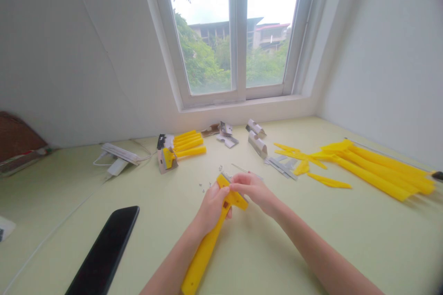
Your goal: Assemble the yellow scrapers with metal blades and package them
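Yellow plastic T-shaped scraper [212,238]: handle slanting toward the near edge of the pale-green worktop [166,203]. Left hand [212,206]: fingers wrapping its neck, holding. Right hand [254,190]: fingers bunching at the crosswise head; pinch contents, cannot tell.

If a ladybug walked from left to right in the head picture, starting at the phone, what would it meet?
Black phone, yellow scraper in the left hand, grey metal strips, long yellow handles.
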Motion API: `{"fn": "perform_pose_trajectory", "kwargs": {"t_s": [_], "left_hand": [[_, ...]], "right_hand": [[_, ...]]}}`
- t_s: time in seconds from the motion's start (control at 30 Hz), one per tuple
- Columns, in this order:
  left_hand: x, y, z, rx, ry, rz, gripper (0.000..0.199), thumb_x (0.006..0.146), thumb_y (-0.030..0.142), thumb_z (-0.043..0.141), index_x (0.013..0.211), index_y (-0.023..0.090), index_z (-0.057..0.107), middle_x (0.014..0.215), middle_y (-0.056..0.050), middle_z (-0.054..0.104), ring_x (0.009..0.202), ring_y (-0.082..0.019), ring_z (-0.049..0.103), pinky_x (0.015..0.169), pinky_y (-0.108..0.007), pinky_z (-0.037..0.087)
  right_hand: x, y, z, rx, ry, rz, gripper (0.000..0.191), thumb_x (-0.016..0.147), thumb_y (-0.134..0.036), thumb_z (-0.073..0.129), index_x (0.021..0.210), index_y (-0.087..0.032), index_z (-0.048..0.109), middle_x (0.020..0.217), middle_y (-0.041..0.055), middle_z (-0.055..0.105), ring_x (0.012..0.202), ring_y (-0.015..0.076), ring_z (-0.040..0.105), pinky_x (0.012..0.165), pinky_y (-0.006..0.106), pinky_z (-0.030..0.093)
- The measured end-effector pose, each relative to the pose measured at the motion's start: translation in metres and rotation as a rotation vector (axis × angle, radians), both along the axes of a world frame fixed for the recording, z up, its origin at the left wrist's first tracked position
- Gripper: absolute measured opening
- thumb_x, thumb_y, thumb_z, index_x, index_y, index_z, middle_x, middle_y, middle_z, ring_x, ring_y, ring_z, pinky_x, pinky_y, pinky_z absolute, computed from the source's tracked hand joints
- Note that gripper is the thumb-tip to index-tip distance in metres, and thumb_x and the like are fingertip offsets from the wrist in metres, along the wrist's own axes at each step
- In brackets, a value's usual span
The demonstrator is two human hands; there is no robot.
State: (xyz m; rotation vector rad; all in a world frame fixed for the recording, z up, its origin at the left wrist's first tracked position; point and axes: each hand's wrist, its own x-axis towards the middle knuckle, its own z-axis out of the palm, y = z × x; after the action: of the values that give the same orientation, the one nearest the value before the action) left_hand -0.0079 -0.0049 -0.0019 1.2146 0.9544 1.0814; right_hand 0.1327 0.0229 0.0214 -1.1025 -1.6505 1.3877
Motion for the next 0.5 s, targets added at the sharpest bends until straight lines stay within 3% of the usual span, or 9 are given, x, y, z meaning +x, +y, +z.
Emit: {"fn": "perform_pose_trajectory", "kwargs": {"t_s": [0.13, 0.23, 0.5], "left_hand": [[-0.0019, 0.0036, -0.0012, 0.002, 0.013, 0.059, 0.020, 0.081, 0.031, 0.037, 0.088, 0.015, 0.045, 0.060, 0.004, 0.048, 0.036, -0.006, 0.043, 0.035, -0.019, 0.033], [-0.0036, 0.0049, -0.0021, 0.006, -0.006, 0.073, 0.019, 0.081, 0.030, 0.036, 0.088, 0.015, 0.044, 0.063, 0.003, 0.049, 0.036, -0.006, 0.044, 0.035, -0.020, 0.033], [-0.0057, 0.0044, -0.0055, 0.014, 0.007, 0.099, 0.022, 0.080, 0.034, 0.038, 0.086, 0.015, 0.046, 0.061, 0.003, 0.048, 0.039, -0.008, 0.045, 0.036, -0.020, 0.034]], "right_hand": [[0.0004, 0.0006, -0.0025, 0.324, -0.036, -0.141, 0.020, 0.067, -0.029, 0.059, 0.084, -0.020, 0.055, 0.084, 0.0020, 0.057, 0.073, 0.0141, 0.052, 0.061, 0.025, 0.041], [0.0013, -0.0010, -0.0024, 0.519, -0.153, -0.105, 0.016, 0.069, -0.028, 0.060, 0.082, -0.021, 0.057, 0.081, 0.0014, 0.058, 0.072, 0.0140, 0.051, 0.063, 0.026, 0.040], [-0.0053, -0.0077, -0.0055, 0.641, -0.257, -0.120, 0.011, 0.069, -0.027, 0.061, 0.078, -0.021, 0.058, 0.079, 0.0013, 0.059, 0.075, 0.0152, 0.052, 0.069, 0.028, 0.039]]}}
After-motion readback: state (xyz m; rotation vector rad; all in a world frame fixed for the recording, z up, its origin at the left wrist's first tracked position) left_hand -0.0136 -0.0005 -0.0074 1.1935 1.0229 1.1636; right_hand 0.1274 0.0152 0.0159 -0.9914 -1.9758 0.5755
